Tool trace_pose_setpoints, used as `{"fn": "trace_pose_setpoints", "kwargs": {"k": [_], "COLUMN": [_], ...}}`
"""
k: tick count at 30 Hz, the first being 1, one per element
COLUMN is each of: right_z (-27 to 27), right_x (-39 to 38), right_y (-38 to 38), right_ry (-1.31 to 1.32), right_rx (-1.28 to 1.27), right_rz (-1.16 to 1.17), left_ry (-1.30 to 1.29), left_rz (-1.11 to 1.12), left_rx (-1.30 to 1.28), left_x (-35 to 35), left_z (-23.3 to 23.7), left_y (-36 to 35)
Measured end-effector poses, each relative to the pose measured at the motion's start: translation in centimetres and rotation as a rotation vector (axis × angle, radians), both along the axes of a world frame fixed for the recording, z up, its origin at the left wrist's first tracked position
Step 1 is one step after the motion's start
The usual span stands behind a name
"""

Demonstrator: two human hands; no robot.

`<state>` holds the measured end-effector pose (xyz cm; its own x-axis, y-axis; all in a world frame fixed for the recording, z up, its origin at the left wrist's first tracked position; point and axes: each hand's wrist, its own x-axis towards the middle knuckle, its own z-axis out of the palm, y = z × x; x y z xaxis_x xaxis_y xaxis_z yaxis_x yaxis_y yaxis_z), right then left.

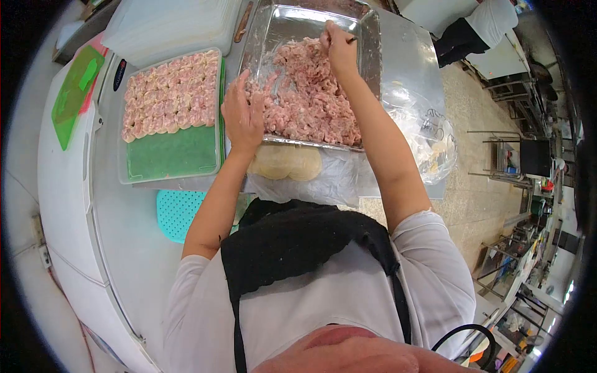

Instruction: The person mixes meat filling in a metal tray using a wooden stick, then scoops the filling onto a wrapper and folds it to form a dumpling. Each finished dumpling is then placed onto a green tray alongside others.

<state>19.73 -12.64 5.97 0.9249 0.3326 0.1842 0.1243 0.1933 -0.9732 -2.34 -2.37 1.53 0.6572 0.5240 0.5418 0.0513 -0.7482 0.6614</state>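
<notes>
A deep metal pan (370,74) holds a mound of pink ground meat (317,93). Over the meat, toward the pan's far right, my right hand (341,51) is closed in a grip; a small dark end pokes out beside the fingers, and I cannot tell what it belongs to. My left hand (244,115) is at the pan's left rim, fingers stretched upward and slightly apart. To its left, rows of meat-filled dumplings (171,93) sit on a green-bottomed plastic tray (174,152). Round dough wrappers (286,162) lie on plastic at the pan's near edge.
Stacked translucent plastic trays or lids (168,28) stand at the back left. A brown stick-like thing (244,22) lies beside the pan. Clear plastic bag (429,133) is on the right. A turquoise perforated basket (180,214) sits below. Another person (482,31) stands at the far right.
</notes>
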Motion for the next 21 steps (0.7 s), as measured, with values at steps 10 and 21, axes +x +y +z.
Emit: {"fn": "trace_pose_setpoints", "kwargs": {"k": [10, 21], "right_z": [-0.5, -1.8], "right_x": [-6.5, -3.7], "right_y": [-9.3, -6.9], "right_ry": [0.131, -0.212], "right_rx": [0.204, -0.263], "right_rz": [0.203, 0.120], "left_ry": [-0.039, 0.310], "left_rz": [-0.052, 0.089], "left_rx": [-0.003, 0.125], "left_x": [0.2, 0.7], "left_z": [-0.5, -0.3], "left_y": [0.6, -0.2]}}
